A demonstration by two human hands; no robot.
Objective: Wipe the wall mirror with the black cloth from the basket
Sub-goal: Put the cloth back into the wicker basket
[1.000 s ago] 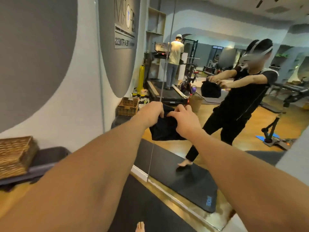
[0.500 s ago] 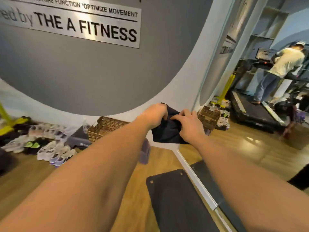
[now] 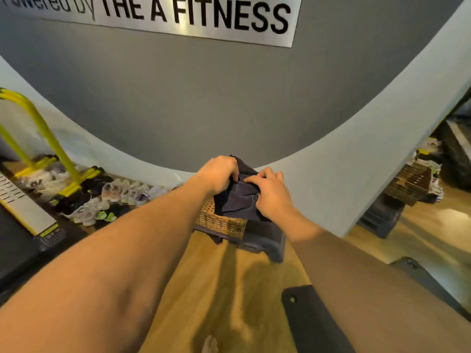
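Both my arms reach forward and hold the black cloth [image 3: 240, 197] bunched between them. My left hand [image 3: 219, 174] grips its upper left part. My right hand [image 3: 271, 193] pinches its right side. Directly below the cloth, a woven wicker basket [image 3: 219, 221] stands on a low dark step platform [image 3: 265, 238] against the grey and white wall; the cloth and my hands hide its far rim. The wall mirror [image 3: 448, 200] shows only as a strip at the right edge, reflecting the basket and the wooden floor.
A row of several sneakers [image 3: 109, 197] lies along the wall at left, beside a yellow metal frame [image 3: 46, 138] and a treadmill [image 3: 17, 225]. A black floor mat [image 3: 313, 319] lies at the lower right. A metal sign [image 3: 193, 19] hangs on the wall above.
My view has swung left, away from the mirror toward the wall and the basket. Both hands have kept hold of the cloth, which is now over the basket.
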